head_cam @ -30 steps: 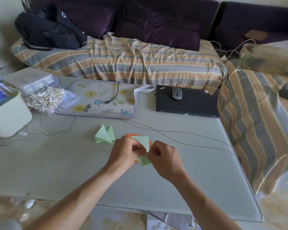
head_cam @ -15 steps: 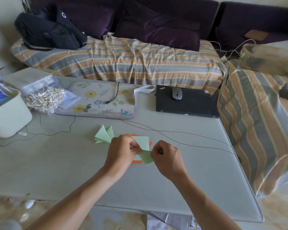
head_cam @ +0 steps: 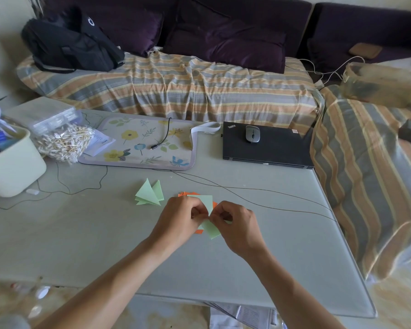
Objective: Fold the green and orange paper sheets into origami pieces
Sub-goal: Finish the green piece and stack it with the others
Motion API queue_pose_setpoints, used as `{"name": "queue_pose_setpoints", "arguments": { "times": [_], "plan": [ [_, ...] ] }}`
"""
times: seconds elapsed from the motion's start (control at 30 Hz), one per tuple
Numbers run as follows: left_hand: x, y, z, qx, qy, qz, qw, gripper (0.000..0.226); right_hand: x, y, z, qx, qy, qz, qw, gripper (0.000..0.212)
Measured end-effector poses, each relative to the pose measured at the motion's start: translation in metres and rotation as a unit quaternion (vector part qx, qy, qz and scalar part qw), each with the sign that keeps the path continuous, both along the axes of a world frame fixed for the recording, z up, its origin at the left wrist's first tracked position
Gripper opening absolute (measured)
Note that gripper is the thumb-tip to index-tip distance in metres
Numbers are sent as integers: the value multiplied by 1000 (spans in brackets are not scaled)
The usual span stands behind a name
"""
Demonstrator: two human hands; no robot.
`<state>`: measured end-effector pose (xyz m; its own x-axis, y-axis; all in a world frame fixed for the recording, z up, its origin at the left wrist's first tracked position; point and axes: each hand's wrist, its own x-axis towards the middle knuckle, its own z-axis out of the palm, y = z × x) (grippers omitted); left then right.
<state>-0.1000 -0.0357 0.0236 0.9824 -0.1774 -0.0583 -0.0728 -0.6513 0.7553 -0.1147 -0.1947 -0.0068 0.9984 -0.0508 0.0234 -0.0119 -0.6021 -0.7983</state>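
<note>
Since half a second before, both hands were drawn closer together over the green sheet [head_cam: 208, 211], and the gap seen between them earlier was closed; the sheet's lower corner was left pointing down between the wrists. Two hands were seen: the left hand [head_cam: 179, 220] and the right hand [head_cam: 237, 225], both with fingers curled and pinching the one green sheet at its middle, just above the table [head_cam: 86, 236]; whether the fingertips of the two hands were touching each other could not be told. One orange sheet [head_cam: 198, 232] was partly hidden beneath the green sheet and the hands, its edges showing above and below them; it could not be told whether more than one orange sheet was stacked there. One folded green piece [head_cam: 150, 194], made of several triangular flaps, was left lying on the table just to the left of the hands, apart from them. Further back, one closed laptop [head_cam: 273, 150] was set near the right edge with one mouse [head_cam: 252, 134] resting on its lid; one flowered mat [head_cam: 138, 143] was laid beside it; one bag of cotton swabs [head_cam: 64, 143] and one pale bin [head_cam: 12, 167] were placed at the left; thin cables [head_cam: 247, 188] were trailed across the table behind the hands.
</note>
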Motion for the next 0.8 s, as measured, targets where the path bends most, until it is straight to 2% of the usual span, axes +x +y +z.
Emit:
{"name": "queue_pose_setpoints", "arguments": {
  "times": [0.13, 0.33, 0.47, 0.6, 0.8],
  "plan": [
    [0, 0, 4, -2, 7, 21, 1000, 29, 0, -1, 2, 1, 15, -9, 1000, 9],
    [4, 1, -4, -1, -1, 62, 998, 13, 1, 0, 3, -23, 13, -31, 999, 10],
    [8, 2, -6, -36, 30, 101, 994, 7, 1, -3, 6, -5, 32, -50, 998, 11],
    [7, 5, -6, -76, 66, 122, 987, 6, 0, -3, 11, 31, 67, -66, 995, 12],
    [10, 8, -8, -71, 36, 170, 982, 9, -2, -2, 12, 55, 106, -79, 990, 13]
  ]
}}
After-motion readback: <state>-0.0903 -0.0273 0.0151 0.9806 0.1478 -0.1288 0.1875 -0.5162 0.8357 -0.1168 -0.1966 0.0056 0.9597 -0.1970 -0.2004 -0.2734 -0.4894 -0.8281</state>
